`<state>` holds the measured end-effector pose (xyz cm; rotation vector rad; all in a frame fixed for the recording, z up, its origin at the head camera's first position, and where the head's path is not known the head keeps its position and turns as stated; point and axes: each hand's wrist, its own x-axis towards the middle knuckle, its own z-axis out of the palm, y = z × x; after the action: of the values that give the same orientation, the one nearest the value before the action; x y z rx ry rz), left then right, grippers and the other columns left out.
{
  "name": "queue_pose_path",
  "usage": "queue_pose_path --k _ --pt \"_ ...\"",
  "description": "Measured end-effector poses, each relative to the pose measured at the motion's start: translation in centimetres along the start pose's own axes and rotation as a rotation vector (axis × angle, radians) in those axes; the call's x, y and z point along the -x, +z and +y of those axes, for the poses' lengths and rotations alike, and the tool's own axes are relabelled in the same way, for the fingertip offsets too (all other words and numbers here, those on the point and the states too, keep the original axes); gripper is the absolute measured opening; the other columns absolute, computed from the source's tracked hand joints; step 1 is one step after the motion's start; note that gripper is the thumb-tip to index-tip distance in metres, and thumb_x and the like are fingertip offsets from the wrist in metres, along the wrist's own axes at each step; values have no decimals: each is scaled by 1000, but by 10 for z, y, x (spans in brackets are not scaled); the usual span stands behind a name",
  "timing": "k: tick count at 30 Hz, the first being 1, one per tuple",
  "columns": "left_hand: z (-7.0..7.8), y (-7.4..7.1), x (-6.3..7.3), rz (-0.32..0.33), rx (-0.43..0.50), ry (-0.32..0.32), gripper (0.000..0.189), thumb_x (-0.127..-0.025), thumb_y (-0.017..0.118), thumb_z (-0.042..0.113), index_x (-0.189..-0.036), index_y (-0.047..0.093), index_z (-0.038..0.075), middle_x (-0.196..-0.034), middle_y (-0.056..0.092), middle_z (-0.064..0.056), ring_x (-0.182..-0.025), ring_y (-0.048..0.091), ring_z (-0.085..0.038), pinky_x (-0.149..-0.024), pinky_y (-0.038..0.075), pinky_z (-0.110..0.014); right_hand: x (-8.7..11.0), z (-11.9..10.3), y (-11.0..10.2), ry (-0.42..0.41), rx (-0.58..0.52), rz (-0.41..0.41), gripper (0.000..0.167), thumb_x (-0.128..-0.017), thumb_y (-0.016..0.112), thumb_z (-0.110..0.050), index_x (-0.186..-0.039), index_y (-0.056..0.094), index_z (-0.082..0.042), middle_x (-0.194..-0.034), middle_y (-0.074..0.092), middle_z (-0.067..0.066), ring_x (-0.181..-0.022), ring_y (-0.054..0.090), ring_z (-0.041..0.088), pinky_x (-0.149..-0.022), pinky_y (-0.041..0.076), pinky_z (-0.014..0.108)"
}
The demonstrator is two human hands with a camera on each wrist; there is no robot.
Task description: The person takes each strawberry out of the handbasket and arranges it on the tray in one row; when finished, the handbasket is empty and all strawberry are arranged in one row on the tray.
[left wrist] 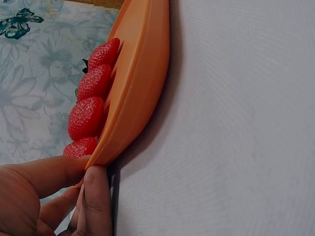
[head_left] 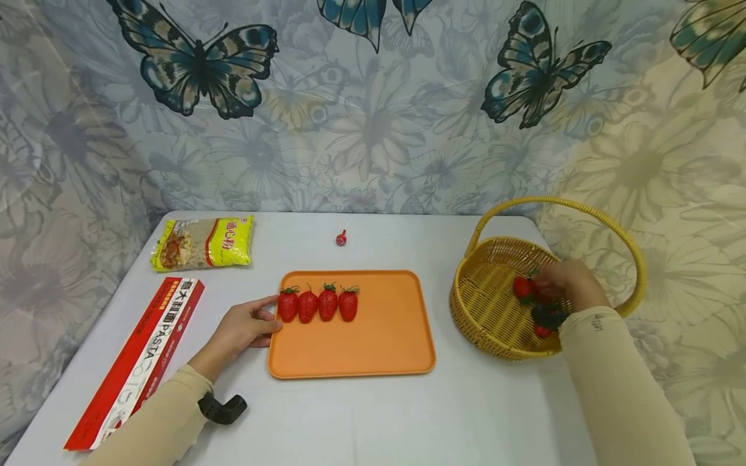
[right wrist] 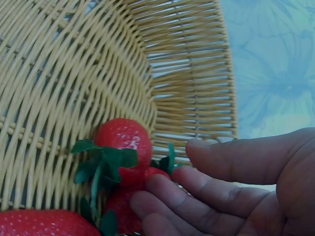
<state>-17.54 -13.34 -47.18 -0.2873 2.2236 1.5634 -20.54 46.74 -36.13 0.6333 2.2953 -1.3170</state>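
Several red strawberries (head_left: pixel 327 304) with green tops stand in a row at the left of an orange tray (head_left: pixel 390 333). My left hand (head_left: pixel 241 330) pinches the tray's left edge, thumb above and fingers below in the left wrist view. To the right, my right hand (head_left: pixel 566 283) reaches into a yellow wicker basket (head_left: pixel 480 323) under its arched handle. Loose strawberries (right wrist: pixel 130 140) lie in the basket. In the right wrist view the thumb stands apart from the fingers (right wrist: pixel 172 191), whose tips are right at the strawberries, with nothing gripped between.
A yellow bag of pasta (head_left: pixel 201 244) lies at the back left of the white table (head_left: pixel 454 408). In front of it is a long red and white pasta box (head_left: pixel 136 362), partly under the left sleeve. A red lollipop (head_left: pixel 341 239) lies behind the tray.
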Motion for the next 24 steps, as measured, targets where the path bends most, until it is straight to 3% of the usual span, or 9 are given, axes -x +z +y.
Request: queue_pose_path --k 5,9,12,17,24 --pt "-1 0 1 -1 8 10 68 -84 78 10 -146 48 11 -101 57 -12 -69 62 -17 -62 59 -31 -5 4 7 31 100 79 23 -91 64 -9 -97 68 13 -76 71 7 -71 69 20 -72 58 34" --pt "0 0 1 1 12 5 68 -84 78 10 -146 49 12 -101 57 -12 -69 62 -17 -62 59 -31 -10 6 13 17 232 89 24 -89 67 -17 -92 72 7 -75 71 4 -71 68 19 -71 56 35" --pt "0 1 1 3 13 2 67 -84 77 10 -145 49 12 -101 57 -12 -69 62 -17 -62 59 -31 -15 6 19 8 257 65 21 -89 68 -18 -88 70 3 -74 69 0 -71 66 17 -72 54 34" --pt "0 3 2 4 19 1 67 -84 77 9 -145 49 12 -101 57 -12 -68 62 -17 -62 59 -32 -24 3 29 43 176 27 22 -92 68 -17 -91 64 5 -75 65 0 -69 63 14 -70 56 31" --pt "0 2 2 11 10 -1 67 -84 77 9 -145 49 12 -100 57 -12 -68 62 -17 -62 59 -32 -28 0 37 55 47 -37 34 -95 65 -15 -112 54 11 -95 59 9 -80 64 19 -80 57 35"
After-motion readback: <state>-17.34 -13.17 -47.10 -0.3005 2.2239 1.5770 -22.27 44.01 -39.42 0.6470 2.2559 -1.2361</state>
